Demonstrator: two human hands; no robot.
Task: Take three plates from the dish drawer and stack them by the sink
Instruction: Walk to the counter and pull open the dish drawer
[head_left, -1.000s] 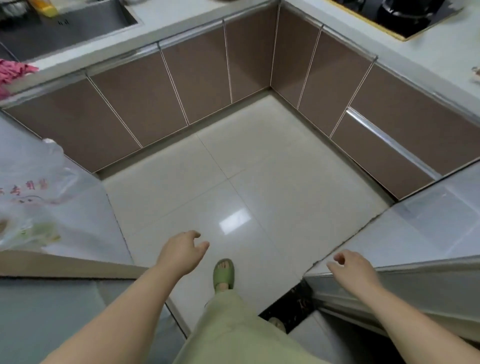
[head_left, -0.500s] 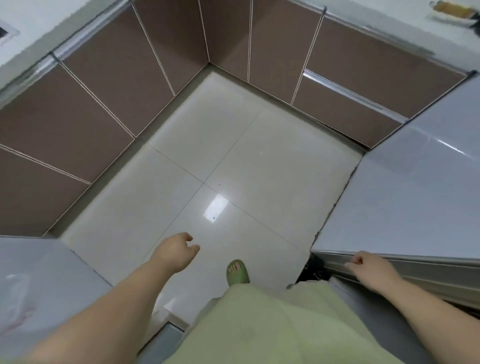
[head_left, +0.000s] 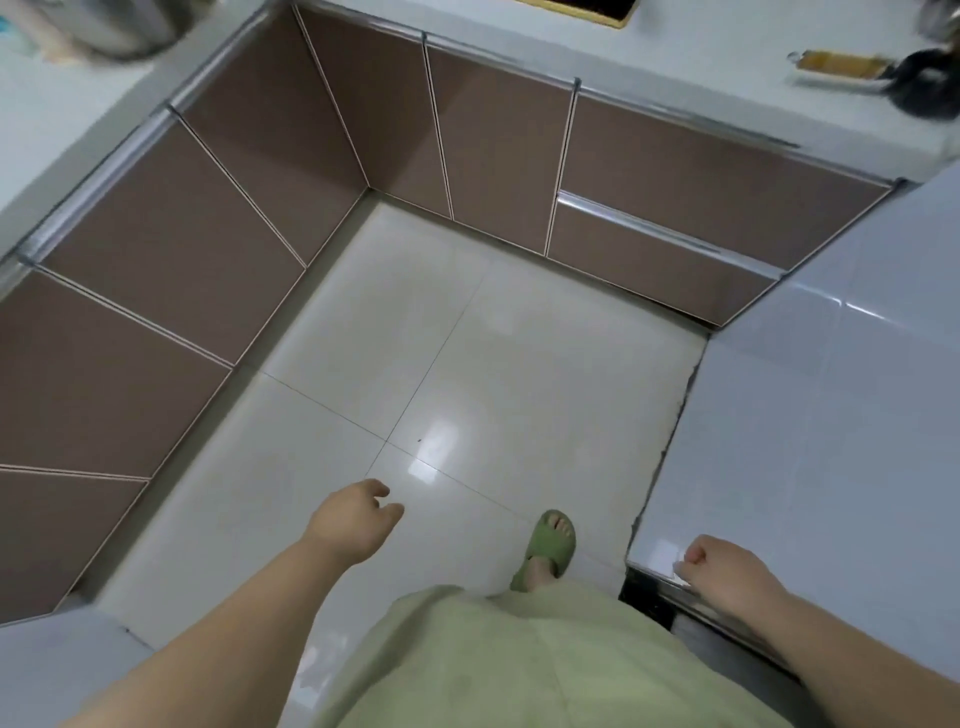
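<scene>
**Hands empty; drawers closed**

Left hand (head_left: 353, 525) hangs over the floor tiles (head_left: 467, 364), fingers loosely curled, holding nothing. Right hand (head_left: 727, 569) is loosely fisted at the metal edge of a grey tiled ledge (head_left: 831, 415), empty. Ahead of the right hand, two brown drawer fronts (head_left: 675, 218) sit shut. No plates visible. Green slipper (head_left: 548, 543) lies between the hands.

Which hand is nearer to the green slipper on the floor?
Right. In this view the right hand, resting on a metal edge, is somewhat closer to the green slipper; the left hand hangs farther to its left.
</scene>
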